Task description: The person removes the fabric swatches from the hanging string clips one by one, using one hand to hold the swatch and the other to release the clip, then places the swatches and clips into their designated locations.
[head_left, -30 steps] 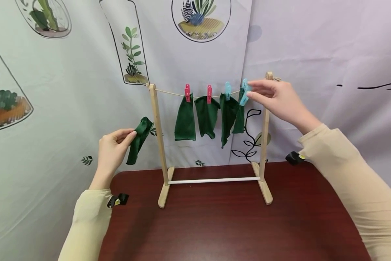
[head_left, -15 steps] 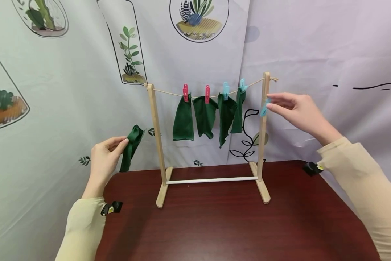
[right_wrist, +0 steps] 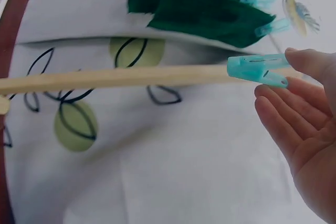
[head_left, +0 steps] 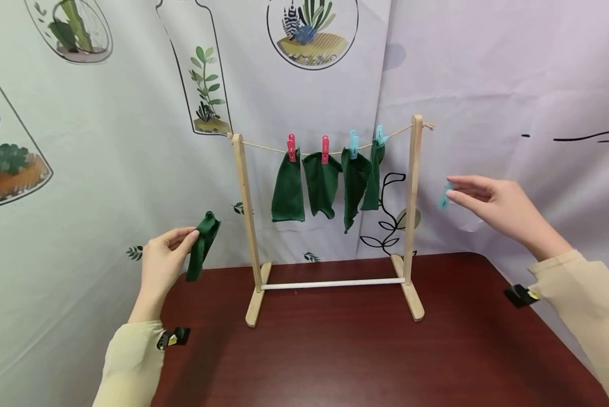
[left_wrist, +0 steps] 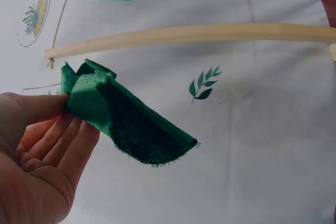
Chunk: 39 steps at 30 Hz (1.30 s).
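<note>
My left hand (head_left: 164, 260) pinches a green cloth piece (head_left: 203, 246) between thumb and fingers, left of the rack; in the left wrist view the cloth (left_wrist: 131, 111) is folded and hangs away from the fingertips. Off to the right of the rack, my right hand (head_left: 503, 209) holds a light-blue clothespin (head_left: 444, 195), its handles between thumb and fingers in the right wrist view. On the string (head_left: 264, 148) hang several green cloths (head_left: 287, 192). Two have red clothespins (head_left: 325, 150); the other two have blue clothespins (head_left: 354, 144).
A wooden rack (head_left: 414, 198) with a white lower rod (head_left: 332, 284) stands at the back of the dark red table (head_left: 330, 350). Behind it hangs a pale curtain (head_left: 462, 73) with printed plants and jars.
My right hand has come away from the string with a blue clothespin, moving right and down past the post. My left hand has lowered slightly with its cloth.
</note>
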Tool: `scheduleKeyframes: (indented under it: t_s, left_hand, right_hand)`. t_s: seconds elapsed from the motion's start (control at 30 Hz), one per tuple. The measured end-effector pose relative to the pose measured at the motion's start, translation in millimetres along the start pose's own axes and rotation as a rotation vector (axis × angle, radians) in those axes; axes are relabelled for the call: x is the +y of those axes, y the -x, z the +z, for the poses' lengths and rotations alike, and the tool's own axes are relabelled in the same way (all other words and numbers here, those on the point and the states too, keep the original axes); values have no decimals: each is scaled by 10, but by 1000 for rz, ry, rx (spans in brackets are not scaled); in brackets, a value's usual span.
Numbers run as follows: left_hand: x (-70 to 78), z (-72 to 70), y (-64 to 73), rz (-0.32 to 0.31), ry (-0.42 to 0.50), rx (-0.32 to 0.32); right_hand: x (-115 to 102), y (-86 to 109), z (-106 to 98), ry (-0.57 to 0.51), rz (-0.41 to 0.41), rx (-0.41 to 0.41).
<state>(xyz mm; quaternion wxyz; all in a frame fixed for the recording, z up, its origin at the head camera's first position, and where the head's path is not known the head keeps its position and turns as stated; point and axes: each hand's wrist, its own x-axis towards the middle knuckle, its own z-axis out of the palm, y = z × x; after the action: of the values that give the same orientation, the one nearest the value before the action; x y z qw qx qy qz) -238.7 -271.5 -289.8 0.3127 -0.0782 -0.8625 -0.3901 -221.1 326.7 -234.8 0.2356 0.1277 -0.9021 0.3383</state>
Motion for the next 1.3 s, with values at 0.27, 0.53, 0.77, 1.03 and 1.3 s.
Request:
scheduleKeyframes:
  t_s: [0.27, 0.53, 0.77, 1.03, 1.3]
  left_hand:
    - [-131, -5, 97, -44, -15, -10]
    - [-292, -2, 165, -64, -76, -17]
    - [-413, 41, 221, -84, -132, -29]
    - [-535, 120, 267, -95, -138, -45]
    - [-649, 172, 338, -130, -143, -59]
  right_hand:
    - [344, 269, 4, 47, 79, -15]
    - [598, 430, 94, 79, 103, -29]
    - [792, 547, 204, 95, 135, -82]
    - [972, 651, 355, 99, 139, -103]
    - [1104, 722, 527, 118, 147, -113]
